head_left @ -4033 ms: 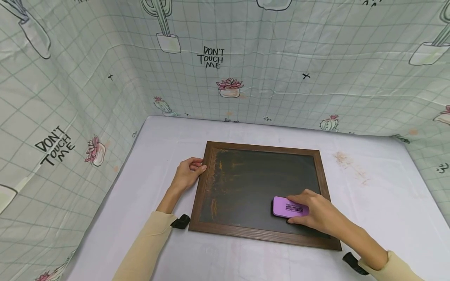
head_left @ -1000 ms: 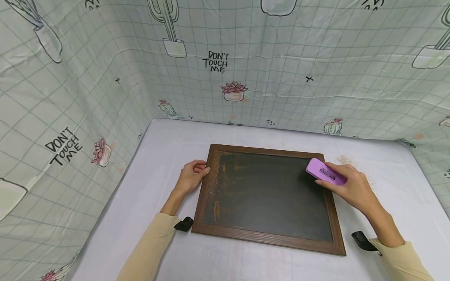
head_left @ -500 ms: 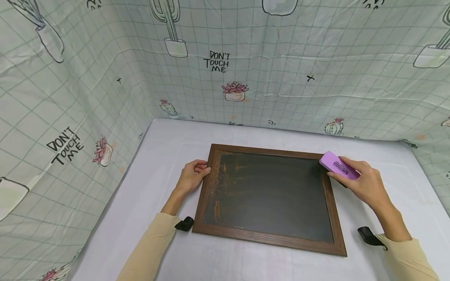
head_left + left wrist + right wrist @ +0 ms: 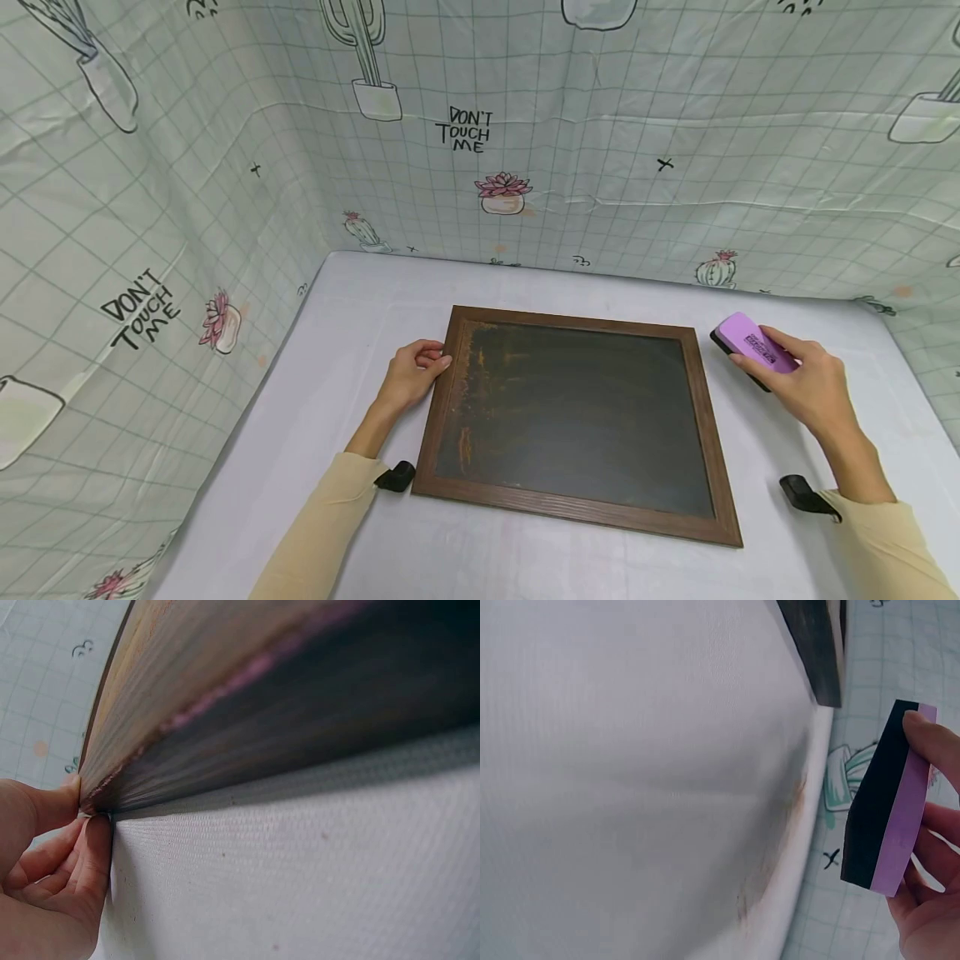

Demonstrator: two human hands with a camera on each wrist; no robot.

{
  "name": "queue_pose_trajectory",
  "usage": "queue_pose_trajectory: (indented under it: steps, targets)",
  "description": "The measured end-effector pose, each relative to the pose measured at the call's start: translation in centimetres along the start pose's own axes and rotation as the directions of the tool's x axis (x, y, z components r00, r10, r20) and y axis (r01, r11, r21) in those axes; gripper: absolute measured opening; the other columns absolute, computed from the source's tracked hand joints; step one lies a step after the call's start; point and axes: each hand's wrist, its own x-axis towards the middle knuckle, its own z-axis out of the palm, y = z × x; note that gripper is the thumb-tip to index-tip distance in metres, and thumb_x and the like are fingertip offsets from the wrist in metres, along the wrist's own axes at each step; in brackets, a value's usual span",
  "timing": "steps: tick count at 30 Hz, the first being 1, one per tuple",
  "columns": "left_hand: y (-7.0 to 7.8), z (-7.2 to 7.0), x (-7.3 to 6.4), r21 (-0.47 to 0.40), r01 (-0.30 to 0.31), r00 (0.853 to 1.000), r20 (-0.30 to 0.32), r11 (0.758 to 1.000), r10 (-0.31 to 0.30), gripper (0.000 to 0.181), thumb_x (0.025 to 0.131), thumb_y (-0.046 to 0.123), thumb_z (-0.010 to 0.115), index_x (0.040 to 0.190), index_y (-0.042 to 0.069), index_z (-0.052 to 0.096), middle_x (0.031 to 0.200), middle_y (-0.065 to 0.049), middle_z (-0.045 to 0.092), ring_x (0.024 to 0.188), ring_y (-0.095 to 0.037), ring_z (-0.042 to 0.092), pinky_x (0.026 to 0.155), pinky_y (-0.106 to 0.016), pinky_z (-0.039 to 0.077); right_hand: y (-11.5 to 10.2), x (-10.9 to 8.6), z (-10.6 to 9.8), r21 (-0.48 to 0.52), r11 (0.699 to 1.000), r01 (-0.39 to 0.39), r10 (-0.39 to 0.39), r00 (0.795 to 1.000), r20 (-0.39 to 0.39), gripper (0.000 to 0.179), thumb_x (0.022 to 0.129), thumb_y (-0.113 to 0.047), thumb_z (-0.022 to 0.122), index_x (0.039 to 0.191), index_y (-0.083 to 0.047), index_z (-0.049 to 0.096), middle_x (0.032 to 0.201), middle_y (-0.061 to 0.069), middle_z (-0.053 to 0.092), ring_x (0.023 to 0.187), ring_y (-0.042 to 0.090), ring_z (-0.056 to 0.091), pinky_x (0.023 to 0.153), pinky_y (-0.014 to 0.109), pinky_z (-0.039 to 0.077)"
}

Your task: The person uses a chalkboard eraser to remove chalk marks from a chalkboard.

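Observation:
A small chalkboard (image 4: 577,417) in a brown wooden frame lies flat on the table, with orange chalk smears along its left side. My left hand (image 4: 411,375) holds the frame's left edge, thumb on top and fingers against the side, as the left wrist view shows close up. Off the board's upper right corner, my right hand (image 4: 813,383) grips a purple magnetic eraser (image 4: 753,342) by its long sides. The eraser's black felt pad (image 4: 877,802) shows in the right wrist view, raised above the table and tilted.
A white cloth (image 4: 600,567) covers the table. Brownish chalk dust (image 4: 772,855) marks it near the right hand. Grid-patterned curtains (image 4: 600,125) with cactus drawings stand behind and to the left. Black wrist mounts (image 4: 806,493) stick out from both sleeves.
My right hand has carried the eraser from the board's lower right, up past its upper right corner, and off to the right. The left hand keeps its place on the frame.

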Motion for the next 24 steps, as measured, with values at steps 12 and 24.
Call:
queue_pose_trajectory:
  steps: [12,24]
  targets:
    - [0.1,0.0,-0.1,-0.011,0.005,1.000,0.003,1.000,-0.005,0.031,0.097,0.009,0.072,0.123,-0.008,0.067,0.103,-0.019,0.067,0.088,-0.028,0.062,0.076,-0.030,0.046,2.4,0.9,-0.3,-0.026,0.995,-0.099,0.100,0.992,0.073,0.072,0.089,-0.038,0.081,0.143,0.003,0.057,0.134,0.042,0.053,0.107,0.053,0.052,0.072,0.037,0.034]
    - [0.0,0.0,-0.1,-0.024,0.008,1.000,-0.004,1.000,-0.009,0.030,0.097,0.008,0.072,0.122,-0.008,0.067,0.101,-0.018,0.067,0.086,-0.025,0.061,0.074,-0.028,0.046,4.4,1.4,-0.1,-0.062,0.992,-0.112,0.118,0.988,0.103,0.074,0.091,-0.038,0.078,0.142,0.008,0.053,0.134,0.043,0.050,0.114,0.061,0.050,0.082,0.060,0.037]
